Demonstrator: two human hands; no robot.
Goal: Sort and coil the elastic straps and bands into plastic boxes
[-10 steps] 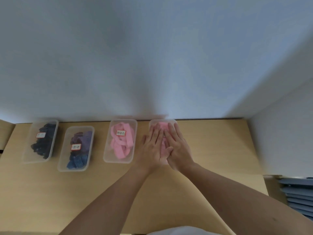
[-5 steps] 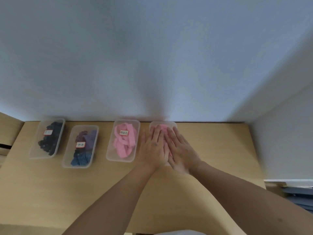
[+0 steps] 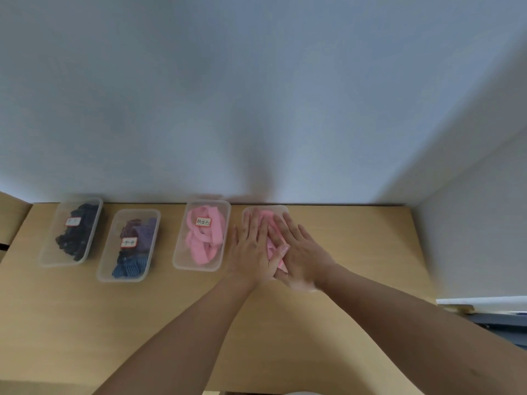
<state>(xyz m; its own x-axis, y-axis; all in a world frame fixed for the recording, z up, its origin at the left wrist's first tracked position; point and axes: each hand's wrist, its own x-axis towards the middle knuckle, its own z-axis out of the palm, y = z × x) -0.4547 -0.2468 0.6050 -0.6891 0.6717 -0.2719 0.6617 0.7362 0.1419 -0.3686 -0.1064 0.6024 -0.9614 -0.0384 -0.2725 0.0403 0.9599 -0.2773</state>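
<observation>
- The wooden table [image 3: 85, 323] lies under your left hand [image 3: 251, 249] and right hand [image 3: 302, 252].
- A pale wall [image 3: 256, 95] rises just beyond them.
- Well past your right hand: a side wall [image 3: 470, 238] and a grey object [image 3: 502, 320] (too blurred to name).
- Far off your left hand: a wooden panel [image 3: 11, 218].

Bare table [image 3: 356, 240] right of boxes [image 3: 201, 238]; wall [image 3: 256, 109] behind.
</observation>
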